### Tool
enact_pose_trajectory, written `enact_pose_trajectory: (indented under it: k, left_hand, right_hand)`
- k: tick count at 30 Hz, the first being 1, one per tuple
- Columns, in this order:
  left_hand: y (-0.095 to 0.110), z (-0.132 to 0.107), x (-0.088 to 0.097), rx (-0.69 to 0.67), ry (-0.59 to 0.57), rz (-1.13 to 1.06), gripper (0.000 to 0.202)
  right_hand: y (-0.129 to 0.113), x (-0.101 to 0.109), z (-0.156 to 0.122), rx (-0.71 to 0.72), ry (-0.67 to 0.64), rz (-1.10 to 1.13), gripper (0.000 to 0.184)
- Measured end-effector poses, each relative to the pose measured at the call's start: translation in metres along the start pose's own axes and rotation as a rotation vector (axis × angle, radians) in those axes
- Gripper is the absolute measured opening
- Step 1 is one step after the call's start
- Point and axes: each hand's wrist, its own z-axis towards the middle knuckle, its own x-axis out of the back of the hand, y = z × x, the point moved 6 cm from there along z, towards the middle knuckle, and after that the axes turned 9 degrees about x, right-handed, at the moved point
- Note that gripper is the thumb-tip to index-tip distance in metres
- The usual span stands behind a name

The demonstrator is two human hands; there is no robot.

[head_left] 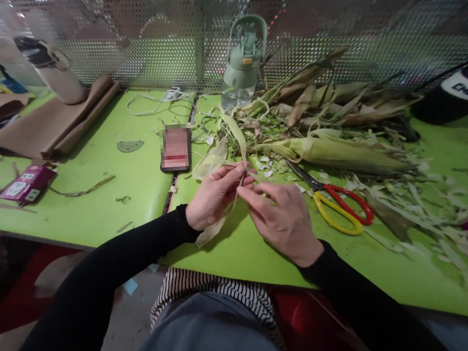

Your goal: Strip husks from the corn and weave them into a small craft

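Observation:
Pale green corn husk strips [235,135] rise from between my hands and hang below them, over the near part of the table. My left hand [217,194] pinches the husk between thumb and fingers, palm partly up. Close beside it, my right hand [282,215] has its thumb and index finger pressed together at the same husk; its other fingers are curled. A broad, thin husk piece [211,160] spreads just behind my left hand. Right of my hands lie scissors [336,203] with one red and one yellow handle.
Behind the scissors lies a husk-wrapped corn ear [348,151], with dry husks [313,106] heaped beyond. Husk scraps litter the right side. A phone [175,148], green water bottle [242,65], white cable [149,102], purple box [28,182] and brown paper [50,127] stand or lie around the green table.

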Motion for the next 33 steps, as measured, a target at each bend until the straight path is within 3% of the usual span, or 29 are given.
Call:
enact_pose_trajectory:
  k: [4, 8, 11, 14, 18, 20, 23, 25, 27, 33]
  left_hand:
    - [-0.004, 0.001, 0.001, 0.026, -0.026, 0.035, 0.006]
    - [-0.001, 0.0, 0.001, 0.02, -0.073, 0.127, 0.006]
    - [0.003, 0.0, 0.003, 0.005, -0.055, 0.159, 0.009]
    - [0.005, 0.0, 0.004, 0.002, -0.03, 0.162, 0.006]
    - [0.007, 0.001, 0.005, -0.013, -0.013, 0.158, 0.008]
    - [0.005, 0.003, 0.004, 0.003, -0.047, 0.218, 0.009]
    - [-0.001, 0.004, 0.001, 0.046, -0.137, 0.327, 0.012]
    - [-0.004, 0.004, 0.0, 0.056, -0.189, 0.365, 0.018]
    - [-0.006, 0.003, 0.0, 0.052, -0.216, 0.395, 0.025]
    - [-0.007, -0.001, -0.002, -0.046, -0.2, 0.563, 0.041]
  right_hand:
    - [-0.014, -0.001, 0.003, 0.17, 0.005, -0.005, 0.02]
    - [-0.009, 0.006, 0.003, 0.152, 0.133, 0.136, 0.015]
    - [-0.009, 0.004, 0.002, 0.188, 0.066, 0.175, 0.022]
    - [-0.013, -0.001, 0.0, 0.253, -0.037, 0.077, 0.025]
    - [-0.014, 0.002, 0.0, 0.263, 0.019, 0.184, 0.024]
    - [-0.001, 0.005, 0.001, 0.1, 0.133, 0.374, 0.02]
    - [0.038, 0.003, -0.009, -0.42, 0.343, 0.594, 0.005]
    - [0.054, -0.006, -0.018, -0.694, 0.382, 0.715, 0.007]
    - [0.059, -0.015, -0.021, -0.801, 0.341, 0.845, 0.015]
    - [0.056, -0.022, -0.026, -0.873, 0.315, 0.929, 0.026]
